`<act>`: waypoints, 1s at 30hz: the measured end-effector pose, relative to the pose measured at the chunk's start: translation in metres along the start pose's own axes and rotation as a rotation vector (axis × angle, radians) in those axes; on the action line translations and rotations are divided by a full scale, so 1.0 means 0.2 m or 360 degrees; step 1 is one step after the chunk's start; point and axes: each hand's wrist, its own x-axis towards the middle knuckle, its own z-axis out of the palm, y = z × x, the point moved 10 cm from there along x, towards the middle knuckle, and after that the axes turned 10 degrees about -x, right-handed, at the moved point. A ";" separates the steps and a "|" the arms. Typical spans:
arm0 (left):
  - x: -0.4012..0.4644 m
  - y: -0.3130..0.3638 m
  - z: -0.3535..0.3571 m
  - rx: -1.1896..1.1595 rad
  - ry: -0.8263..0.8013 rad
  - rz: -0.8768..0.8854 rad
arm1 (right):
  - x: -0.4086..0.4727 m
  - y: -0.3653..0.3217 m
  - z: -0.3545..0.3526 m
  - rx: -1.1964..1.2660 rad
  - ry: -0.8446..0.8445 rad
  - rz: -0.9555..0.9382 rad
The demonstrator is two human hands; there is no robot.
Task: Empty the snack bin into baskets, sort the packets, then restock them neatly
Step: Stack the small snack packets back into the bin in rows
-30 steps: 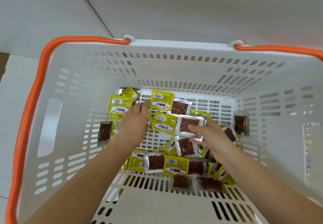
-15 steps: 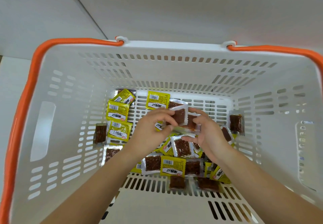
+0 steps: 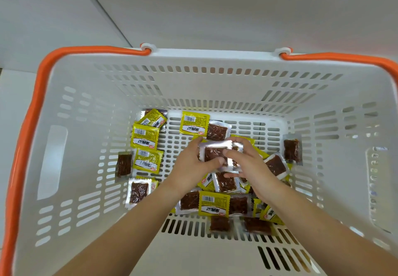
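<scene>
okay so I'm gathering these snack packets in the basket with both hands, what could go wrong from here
The small stack of clear-fronted brown snack packets is only pinched between your left hand and right hand; the glossy film could slip and scatter them. Yellow printed packets lie mixed among the brown ones, so a wrong type may get gathered. Packets near the white slotted plastic basket wall could be missed.

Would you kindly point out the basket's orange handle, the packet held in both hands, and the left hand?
orange handle [image 3: 32, 112]: head view, left curve.
held packet [image 3: 212, 152]: head view, brown centre.
left hand [image 3: 191, 168]: head view, back of hand.
</scene>
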 end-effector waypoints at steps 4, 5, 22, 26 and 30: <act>-0.02 -0.01 0.12 0.0097 -0.0205 -0.0039 | 0.00 0.03 0.00 0.0072 0.0023 0.0032; -0.01 -0.01 0.12 0.0083 -0.0222 -0.0074 | 0.00 0.04 -0.02 0.0117 0.0081 0.0051; 0.22 0.10 -0.27 0.0716 0.0337 0.0304 | 0.03 0.06 -0.17 0.0143 0.0390 0.0048; 0.31 0.21 -0.33 0.0782 0.0458 0.0311 | 0.02 0.06 -0.17 0.0142 0.0379 0.0060; 0.35 0.20 -0.27 0.0899 0.0417 0.0296 | 0.02 0.06 -0.16 0.0070 0.0358 0.0050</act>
